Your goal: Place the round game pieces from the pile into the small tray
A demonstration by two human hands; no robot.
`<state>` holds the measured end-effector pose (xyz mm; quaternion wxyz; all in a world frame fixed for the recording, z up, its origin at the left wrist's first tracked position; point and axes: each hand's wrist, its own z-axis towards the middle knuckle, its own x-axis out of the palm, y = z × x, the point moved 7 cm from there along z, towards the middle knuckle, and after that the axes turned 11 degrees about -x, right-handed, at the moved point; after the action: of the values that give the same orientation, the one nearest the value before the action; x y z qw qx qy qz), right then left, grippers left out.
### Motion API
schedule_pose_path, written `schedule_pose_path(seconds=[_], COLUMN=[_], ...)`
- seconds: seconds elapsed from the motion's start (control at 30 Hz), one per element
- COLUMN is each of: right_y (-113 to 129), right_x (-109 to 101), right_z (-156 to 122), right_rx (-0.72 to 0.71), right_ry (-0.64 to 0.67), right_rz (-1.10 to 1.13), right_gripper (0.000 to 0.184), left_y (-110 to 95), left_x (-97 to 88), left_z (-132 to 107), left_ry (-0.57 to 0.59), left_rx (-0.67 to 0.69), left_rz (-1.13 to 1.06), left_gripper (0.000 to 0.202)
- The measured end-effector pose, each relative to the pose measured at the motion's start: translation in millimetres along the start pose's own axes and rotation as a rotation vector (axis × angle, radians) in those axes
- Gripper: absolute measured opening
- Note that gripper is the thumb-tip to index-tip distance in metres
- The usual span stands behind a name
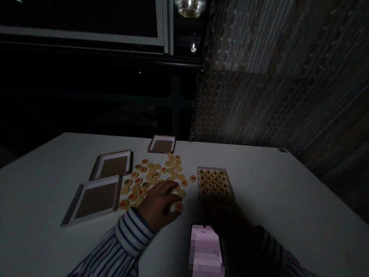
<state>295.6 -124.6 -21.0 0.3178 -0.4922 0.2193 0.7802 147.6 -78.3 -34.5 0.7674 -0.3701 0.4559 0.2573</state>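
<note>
My left hand (157,205) is over the near side of a spread of loose Chinese chess pieces (138,181). Its fingers are apart, and a red-marked piece (179,206) lies by the thumb and forefinger tips. To the right stands a shallow box (229,179) packed with rows of chess pieces (212,179) bearing dark characters. My right hand (226,215) is at the near edge of that box and covers part of it. Deep shadow hides its fingers, so whether it holds anything does not show.
Two shallow trays (78,204) lie left of the loose pieces, and a smaller lid-like tray (153,143) sits behind them. A lit phone (208,257) rests on the white table (264,184) near me. A string curtain (241,74) hangs at the back right.
</note>
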Motion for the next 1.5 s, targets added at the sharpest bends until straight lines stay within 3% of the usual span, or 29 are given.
schedule_pose_path(seconds=[0.37,0.63,1.5], right_y=[9.0,10.0,8.7], right_x=[9.1,5.0,6.6], right_z=[7.9,4.1,6.2], right_rx=[-0.071,-0.080,-0.056], right_ry=[0.086,0.004,0.043], right_rz=[-0.017,0.002,0.019], right_gripper=[0.018,0.019,0.020], left_y=[-1.2,-1.2,0.5], left_x=[2.7,5.5,11.7], left_z=[0.4,-0.5,-1.4], left_ry=[0.027,0.049,0.068], left_rx=[-0.012,-0.015,0.017], left_rz=[0.003,0.017,0.012], left_gripper=[0.026,0.026,0.024])
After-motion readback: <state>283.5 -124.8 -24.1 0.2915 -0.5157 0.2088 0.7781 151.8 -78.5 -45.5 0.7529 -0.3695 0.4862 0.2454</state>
